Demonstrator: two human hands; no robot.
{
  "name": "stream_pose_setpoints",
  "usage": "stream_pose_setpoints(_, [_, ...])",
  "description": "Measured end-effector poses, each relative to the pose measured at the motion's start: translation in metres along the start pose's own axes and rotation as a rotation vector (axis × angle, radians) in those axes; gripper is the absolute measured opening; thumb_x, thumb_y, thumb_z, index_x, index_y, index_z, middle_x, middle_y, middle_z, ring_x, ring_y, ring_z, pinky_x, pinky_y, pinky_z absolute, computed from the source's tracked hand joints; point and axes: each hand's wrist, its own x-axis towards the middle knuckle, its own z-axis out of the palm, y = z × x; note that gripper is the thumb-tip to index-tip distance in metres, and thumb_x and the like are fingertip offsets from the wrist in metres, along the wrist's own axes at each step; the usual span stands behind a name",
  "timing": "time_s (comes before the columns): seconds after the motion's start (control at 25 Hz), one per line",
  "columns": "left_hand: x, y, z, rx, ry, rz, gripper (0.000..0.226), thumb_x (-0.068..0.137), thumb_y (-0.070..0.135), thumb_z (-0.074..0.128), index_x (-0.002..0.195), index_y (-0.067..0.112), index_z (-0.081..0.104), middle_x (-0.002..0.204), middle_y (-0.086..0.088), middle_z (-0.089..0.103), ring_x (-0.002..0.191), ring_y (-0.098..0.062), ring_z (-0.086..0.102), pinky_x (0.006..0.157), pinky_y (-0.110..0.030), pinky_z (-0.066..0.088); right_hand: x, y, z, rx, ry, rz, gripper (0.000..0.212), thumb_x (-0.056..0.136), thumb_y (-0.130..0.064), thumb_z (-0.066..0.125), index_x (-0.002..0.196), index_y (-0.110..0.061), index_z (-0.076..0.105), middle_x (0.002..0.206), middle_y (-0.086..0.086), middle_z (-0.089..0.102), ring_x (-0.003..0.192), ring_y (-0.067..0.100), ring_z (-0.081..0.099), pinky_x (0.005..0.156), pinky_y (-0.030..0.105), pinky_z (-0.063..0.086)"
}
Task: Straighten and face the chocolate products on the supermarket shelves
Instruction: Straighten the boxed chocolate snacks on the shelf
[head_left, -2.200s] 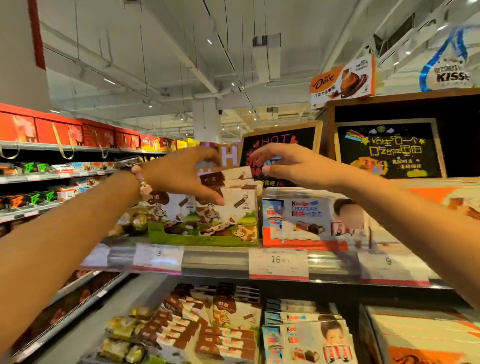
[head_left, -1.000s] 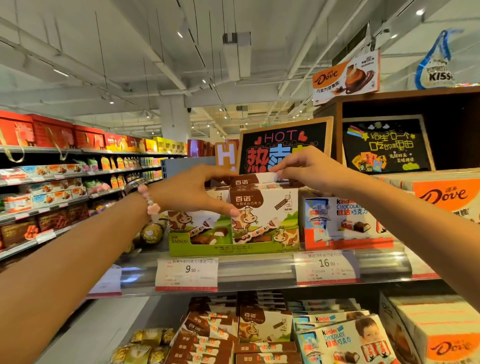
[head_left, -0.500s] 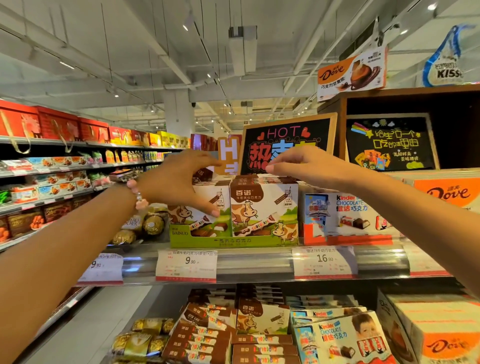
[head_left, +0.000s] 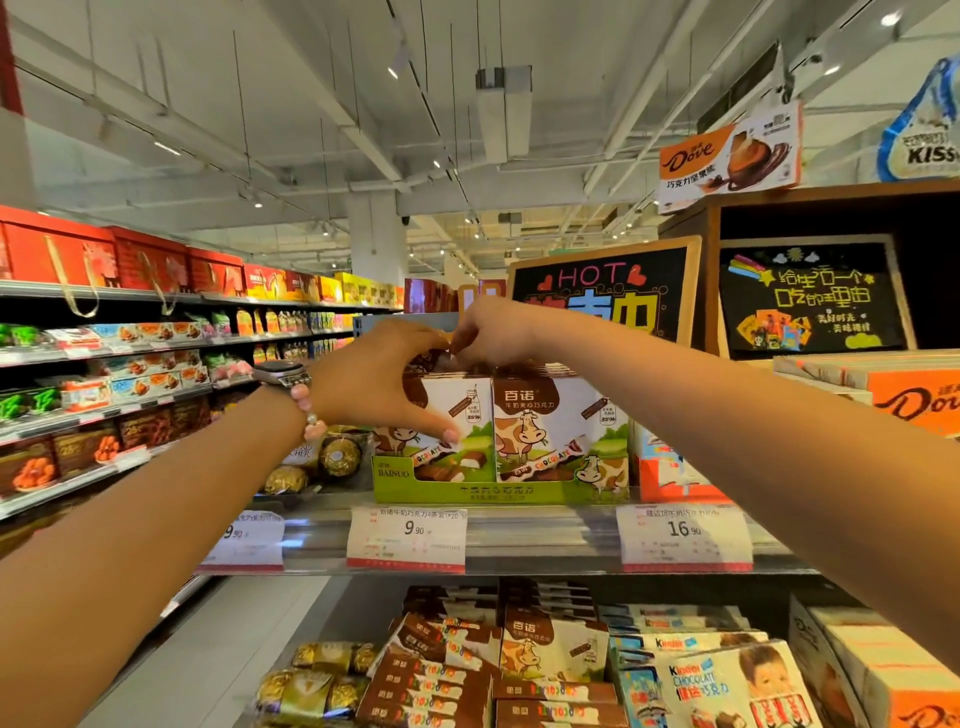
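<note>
Two rows of brown-and-white cow chocolate boxes stand upright in a green display tray (head_left: 498, 492) on the top shelf. My left hand (head_left: 371, 384) grips the left front box (head_left: 460, 415), thumb on its face and fingers over its top. My right hand (head_left: 496, 332) reaches in from the right, and its curled fingers hook over the tops of the same left row, touching my left fingers. The right front box (head_left: 558, 431) faces forward, untouched. What lies behind the front boxes is hidden by my hands.
Gold foil chocolates (head_left: 337, 457) sit left of the tray, and a Kinder box (head_left: 670, 475) and orange Dove boxes (head_left: 909, 400) to its right. A chalkboard HOT sign (head_left: 602, 291) stands behind. Price tags (head_left: 408, 538) line the shelf edge. The lower shelf holds leaning cow boxes (head_left: 550, 647).
My right hand has slid left from above the right row to the top of the left row, meeting my left hand. My left thumb stays on the left front box.
</note>
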Motion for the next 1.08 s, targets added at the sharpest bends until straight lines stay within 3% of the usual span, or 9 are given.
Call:
stream_pose_setpoints(0.2, [-0.004,0.003,-0.001,0.031,0.085,0.009,0.092,0.044,0.079,0.068,0.117,0.025,0.052,0.113,0.009,0.051,0.104,-0.011,0.047,0.086,-0.028,0.044,0.008,0.001,0.014,-0.013,0.140,0.016,0.027,0.094,-0.019,0.050,0.109,0.001,0.062,0.104,0.015,0.063,0.088,0.023,0.056,0.074,0.033,0.043])
stream_pose_setpoints(0.32, [-0.005,0.002,0.001,0.070,0.135,-0.024,0.105,0.047,0.070,0.075,0.135,0.024,0.039,0.129,0.005,0.044,0.118,-0.014,0.039,0.095,-0.028,0.037,0.001,0.002,0.011,0.051,0.334,-0.049,0.024,0.094,-0.022,0.052,0.111,-0.008,0.060,0.096,0.003,0.056,0.085,0.016,0.050,0.072,0.028,0.039])
stream_pose_setpoints(0.4, [-0.005,0.003,0.002,0.051,0.122,-0.031,0.101,0.048,0.069,0.075,0.132,0.025,0.043,0.122,0.006,0.048,0.112,-0.012,0.045,0.088,-0.024,0.039,-0.003,0.002,0.009,0.068,0.349,-0.102,0.024,0.091,-0.022,0.058,0.110,-0.009,0.065,0.099,0.004,0.062,0.086,0.014,0.053,0.075,0.027,0.042])
stream_pose_setpoints(0.52, [-0.009,0.004,0.003,-0.094,0.072,-0.046,0.074,0.048,0.071,0.073,0.109,0.033,0.055,0.096,0.019,0.057,0.087,0.000,0.056,0.070,-0.013,0.042,-0.004,0.003,0.012,0.025,0.242,-0.117,0.021,0.088,-0.019,0.062,0.103,-0.008,0.071,0.101,0.006,0.070,0.091,0.017,0.060,0.082,0.029,0.048])
stream_pose_setpoints(0.64, [-0.016,0.007,0.007,-0.201,0.053,-0.058,0.049,0.061,0.053,0.077,0.103,0.039,0.055,0.087,0.028,0.054,0.080,0.005,0.056,0.062,-0.005,0.040,-0.013,0.002,0.004,0.088,0.052,-0.067,0.032,0.095,-0.026,0.051,0.092,0.000,0.070,0.095,0.015,0.067,0.088,0.026,0.059,0.084,0.035,0.046])
stream_pose_setpoints(0.72, [-0.020,0.006,0.008,-0.261,0.058,-0.069,0.051,0.065,0.045,0.077,0.110,0.036,0.055,0.095,0.027,0.053,0.085,0.007,0.053,0.067,0.000,0.039,-0.033,0.008,-0.013,0.160,0.025,-0.054,0.041,0.095,-0.038,0.046,0.119,-0.009,0.061,0.124,0.006,0.059,0.113,0.021,0.053,0.103,0.033,0.036])
stream_pose_setpoints(0.88, [-0.025,-0.003,0.010,-0.546,0.012,-0.253,0.081,0.065,0.030,0.081,0.136,0.027,0.041,0.114,0.014,0.055,0.094,-0.002,0.057,0.078,-0.011,0.045,-0.089,0.047,-0.042,0.103,-0.165,0.108,0.086,0.079,-0.054,0.063,0.148,-0.028,0.017,0.154,-0.006,0.021,0.140,0.013,0.023,0.108,0.026,0.019])
stream_pose_setpoints(0.96, [-0.027,-0.002,0.011,-0.789,-0.027,-0.334,0.096,0.050,0.027,0.090,0.133,0.027,0.041,0.100,0.017,0.061,0.083,0.001,0.063,0.068,-0.013,0.051,-0.106,0.063,-0.037,0.096,-0.310,0.242,0.112,0.068,-0.056,0.071,0.148,-0.030,-0.002,0.157,-0.004,0.013,0.140,0.015,0.022,0.111,0.029,0.018])
stream_pose_setpoints(1.08, [-0.025,0.002,0.012,-1.079,-0.074,-0.377,0.099,0.003,0.038,0.092,0.094,0.027,0.054,0.072,0.015,0.072,0.068,-0.003,0.069,0.057,-0.016,0.054,-0.110,0.072,-0.021,0.202,-0.325,0.307,0.109,0.075,-0.037,0.070,0.148,-0.023,-0.011,0.152,-0.003,0.028,0.122,0.008,0.036,0.103,0.022,0.025])
